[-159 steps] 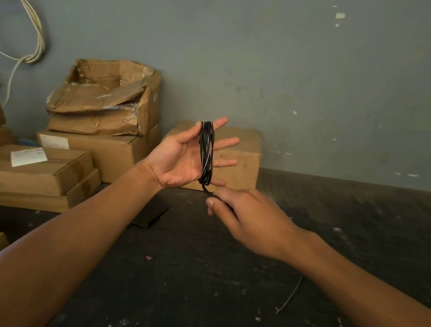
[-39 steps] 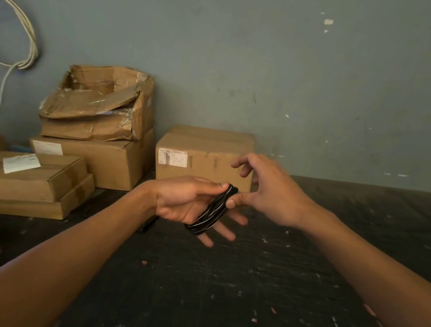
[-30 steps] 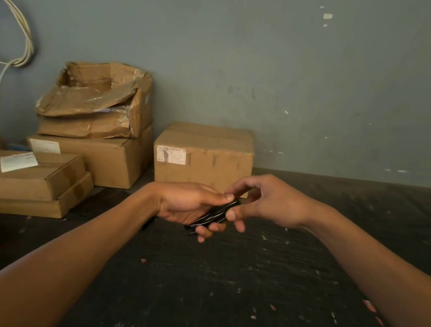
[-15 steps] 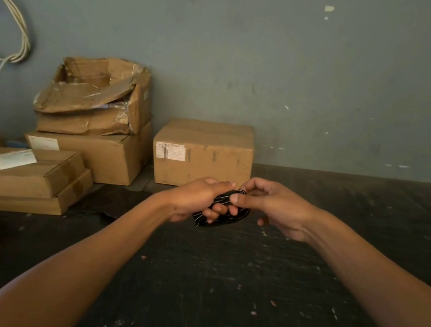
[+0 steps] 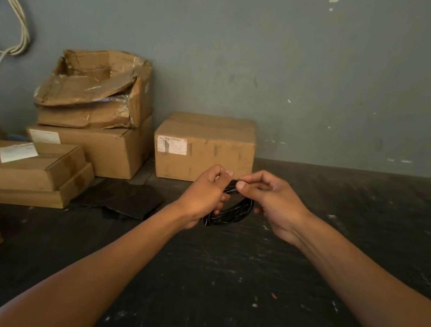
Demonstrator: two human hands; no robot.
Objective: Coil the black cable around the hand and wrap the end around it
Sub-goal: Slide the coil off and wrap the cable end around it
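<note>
Both hands meet above the dark desk [image 5: 215,292], holding the coiled black cable [image 5: 232,209] between them. Left hand [image 5: 205,193] curls round the coil's near side; right hand [image 5: 274,199] pinches its top between thumb and forefinger. Cardboard boxes [image 5: 205,147] stand behind.
</note>
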